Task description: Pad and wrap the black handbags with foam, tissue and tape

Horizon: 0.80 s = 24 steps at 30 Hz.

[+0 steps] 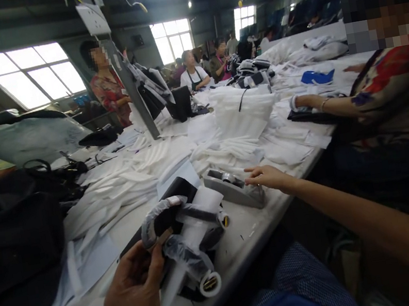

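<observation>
My left hand [132,295] pinches a curved bag handle [156,218] in clear plastic wrap, thumb and fingers closed around its lower end. The handle belongs to a black bag [181,190] on the near table edge, bundled with white foam sheet [196,232] and plastic film. Wrapped parts with gold-coloured metal fittings [209,282] stick out of the bundle. My right hand [269,177] is at the right end of a grey tape dispenser [227,193], its fingers stretched out and apart. A roll of clear tape [228,178] sits in the dispenser. Any tape at the fingertips is too fine to make out.
White foam strips [126,181] cover much of the table. A black bag pile [16,247] lies left. A metal post [135,91] rises from the table. A co-worker's arm [325,103] rests on the table at right; other people work farther back.
</observation>
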Available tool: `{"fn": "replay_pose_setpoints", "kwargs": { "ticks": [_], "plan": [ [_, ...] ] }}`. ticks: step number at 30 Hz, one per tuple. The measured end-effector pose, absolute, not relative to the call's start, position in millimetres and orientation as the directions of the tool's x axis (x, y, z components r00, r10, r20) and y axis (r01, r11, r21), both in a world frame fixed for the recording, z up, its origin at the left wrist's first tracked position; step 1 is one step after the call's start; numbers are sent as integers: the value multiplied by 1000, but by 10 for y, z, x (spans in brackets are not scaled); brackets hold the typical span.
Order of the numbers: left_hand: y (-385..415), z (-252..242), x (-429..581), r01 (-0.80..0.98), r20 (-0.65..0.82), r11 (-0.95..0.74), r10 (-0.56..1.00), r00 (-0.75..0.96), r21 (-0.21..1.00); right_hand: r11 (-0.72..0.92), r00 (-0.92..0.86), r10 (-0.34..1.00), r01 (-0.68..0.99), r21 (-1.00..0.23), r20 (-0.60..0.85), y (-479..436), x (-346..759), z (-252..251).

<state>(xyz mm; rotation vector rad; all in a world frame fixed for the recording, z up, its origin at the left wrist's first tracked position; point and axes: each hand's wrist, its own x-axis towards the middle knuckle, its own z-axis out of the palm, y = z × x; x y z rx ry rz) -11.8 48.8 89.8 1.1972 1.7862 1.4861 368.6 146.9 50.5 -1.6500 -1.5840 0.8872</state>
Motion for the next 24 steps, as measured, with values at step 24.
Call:
{"fn": "replay_pose_setpoints", "kwargs": {
  "ticks": [24],
  "plan": [
    [481, 996, -62, 149, 141, -91, 916, -374, 985, -83, 288, 955, 494, -866, 72, 719, 3884, 479]
  ]
}}
